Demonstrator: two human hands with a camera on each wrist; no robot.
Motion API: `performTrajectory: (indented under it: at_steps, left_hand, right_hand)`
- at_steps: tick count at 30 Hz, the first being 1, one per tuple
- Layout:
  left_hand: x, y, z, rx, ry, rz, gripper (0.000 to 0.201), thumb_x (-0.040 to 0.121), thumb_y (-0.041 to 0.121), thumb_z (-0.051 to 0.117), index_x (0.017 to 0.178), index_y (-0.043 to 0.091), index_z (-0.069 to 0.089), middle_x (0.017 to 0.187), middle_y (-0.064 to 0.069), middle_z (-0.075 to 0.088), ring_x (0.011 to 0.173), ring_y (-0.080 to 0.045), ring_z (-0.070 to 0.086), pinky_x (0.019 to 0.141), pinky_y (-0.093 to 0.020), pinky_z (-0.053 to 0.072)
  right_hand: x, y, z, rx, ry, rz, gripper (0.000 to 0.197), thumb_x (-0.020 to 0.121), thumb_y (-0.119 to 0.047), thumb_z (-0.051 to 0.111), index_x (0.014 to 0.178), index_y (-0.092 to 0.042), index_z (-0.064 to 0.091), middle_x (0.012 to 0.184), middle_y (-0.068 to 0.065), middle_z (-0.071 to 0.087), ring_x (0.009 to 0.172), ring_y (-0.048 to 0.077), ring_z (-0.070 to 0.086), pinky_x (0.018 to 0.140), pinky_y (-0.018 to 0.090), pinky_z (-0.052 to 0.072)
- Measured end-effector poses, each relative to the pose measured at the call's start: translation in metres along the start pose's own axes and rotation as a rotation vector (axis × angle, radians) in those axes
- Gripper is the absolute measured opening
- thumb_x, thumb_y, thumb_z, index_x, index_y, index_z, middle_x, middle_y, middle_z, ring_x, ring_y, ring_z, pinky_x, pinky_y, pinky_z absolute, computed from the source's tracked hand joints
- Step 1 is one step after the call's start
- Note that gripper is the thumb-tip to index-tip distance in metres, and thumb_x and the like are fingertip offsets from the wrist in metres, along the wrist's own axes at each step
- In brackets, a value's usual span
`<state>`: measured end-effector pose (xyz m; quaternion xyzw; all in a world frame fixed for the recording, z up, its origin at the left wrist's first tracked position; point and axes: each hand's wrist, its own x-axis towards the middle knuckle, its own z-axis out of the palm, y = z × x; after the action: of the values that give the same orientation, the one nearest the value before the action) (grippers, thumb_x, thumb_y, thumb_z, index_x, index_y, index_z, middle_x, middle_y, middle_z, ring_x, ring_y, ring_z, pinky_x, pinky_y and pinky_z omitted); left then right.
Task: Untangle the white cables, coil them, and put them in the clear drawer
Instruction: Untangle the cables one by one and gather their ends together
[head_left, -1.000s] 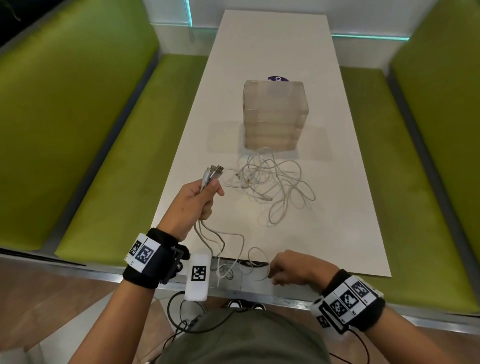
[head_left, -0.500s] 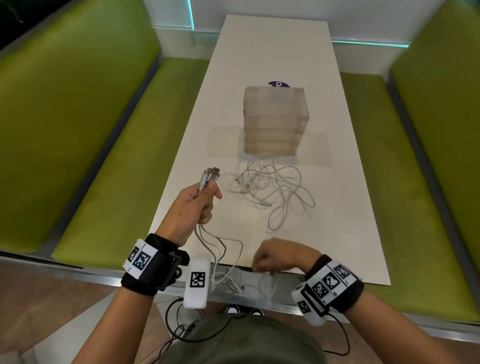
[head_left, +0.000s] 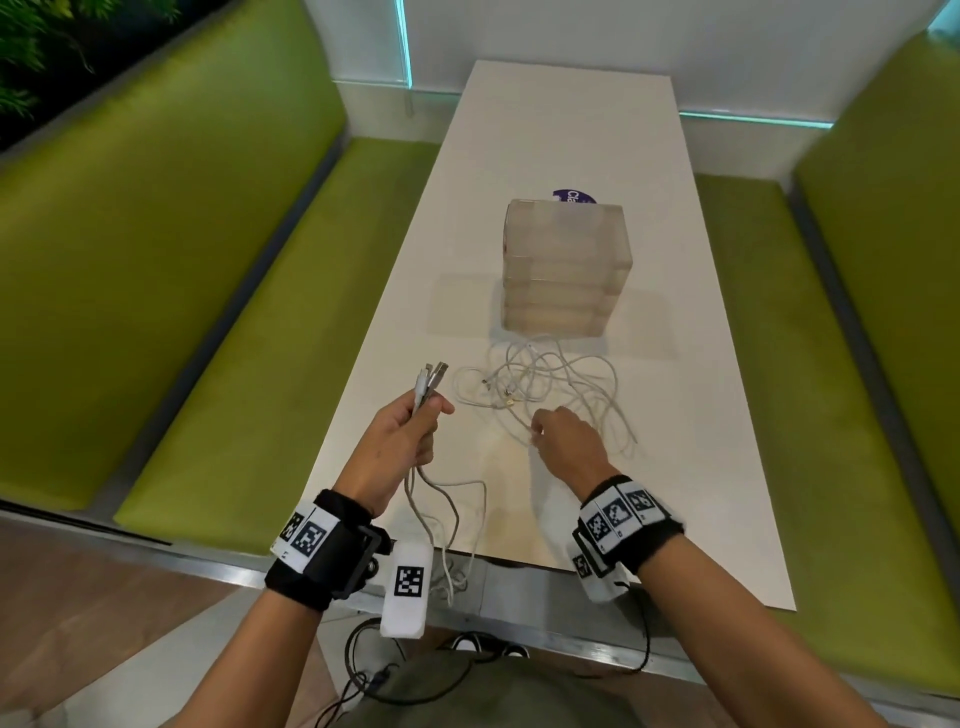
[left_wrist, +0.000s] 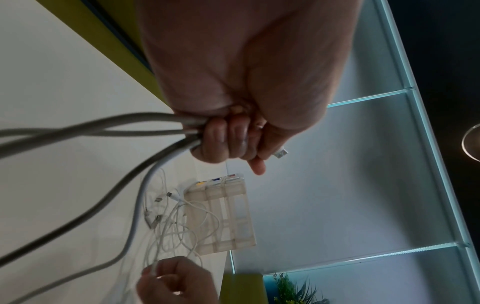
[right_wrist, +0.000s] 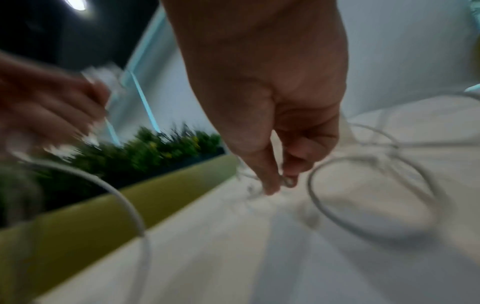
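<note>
Head cam, going left to right: green seat (head_left: 171, 291) on the left, then the left hand (head_left: 400, 441) with its grip clenched round a bunch of white cables (head_left: 426, 387), plugs poking up, tails hanging off the near edge of the white bench (head_left: 691, 493). Next over, the right hand (head_left: 563, 441) pinches a strand at the near edge of the tangled cable pile (head_left: 550, 384). Right wrist cam is blurry but shows thumb and finger on it. Just behind the pile sits the clear drawer unit (head_left: 566, 270), all drawers closed.
</note>
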<state>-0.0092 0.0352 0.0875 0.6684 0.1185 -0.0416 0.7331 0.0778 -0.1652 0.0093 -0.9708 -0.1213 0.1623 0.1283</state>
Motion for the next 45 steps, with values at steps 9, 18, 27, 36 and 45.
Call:
performTrajectory:
  at_steps: [9,18,27,36,45]
  left_hand:
    - [0.017,-0.004,0.029,-0.016,-0.012,0.057,0.031,0.102,0.019,0.037,0.092,0.004,0.061,0.091,-0.011,0.071,0.079,-0.015,0.066,0.075,-0.025,0.053]
    - [0.012,-0.006,0.053,-0.181,-0.184,0.104,0.03,0.103,0.015,0.032,0.116,0.01,0.059,0.105,-0.012,0.07,0.105,-0.023,0.067,0.095,-0.031,0.05]
    - [0.012,-0.006,0.047,-0.049,-0.297,0.163,0.023,0.101,0.008,0.035,0.115,0.008,0.053,0.1,-0.001,0.072,0.107,-0.021,0.066,0.096,-0.029,0.048]
    - [0.014,0.014,0.038,-0.255,-0.041,0.186,0.026,0.102,0.011,0.03,0.088,0.008,0.052,0.055,0.003,0.054,0.06,-0.015,0.062,0.07,-0.028,0.053]
    - [0.005,0.03,0.019,-0.415,0.058,0.238,0.027,0.102,0.012,0.029,0.084,0.01,0.049,0.053,0.006,0.046,0.048,-0.01,0.045,0.055,-0.023,0.045]
  right_hand:
    - [-0.04,-0.038,-0.106,-0.035,-0.151,-0.595,0.027,0.083,0.006,0.057,0.099,-0.011,0.072,0.099,0.008,0.057,0.091,0.022,0.058,0.079,0.033,0.048]
    - [-0.033,-0.048,-0.109,0.905,0.139,-0.347,0.03,0.075,0.001,0.07,0.078,-0.021,0.049,0.078,0.003,0.065,0.072,0.017,0.065,0.071,0.033,0.053]
    - [-0.04,-0.049,-0.1,1.246,0.131,-0.303,0.03,0.075,0.005,0.072,0.078,-0.009,0.046,0.078,0.015,0.068,0.072,0.03,0.066,0.071,0.044,0.055]
    - [-0.032,-0.026,-0.055,0.629,-0.373,-0.345,0.035,0.085,-0.02,0.068,0.118,-0.019,0.059,0.105,-0.015,0.058,0.075,0.009,0.06,0.064,0.018,0.045]
    - [-0.002,-0.018,-0.04,0.386,-0.253,-0.359,0.022,0.089,-0.034,0.061,0.083,-0.013,0.058,0.08,-0.004,0.056,0.067,0.002,0.046,0.064,0.026,0.037]
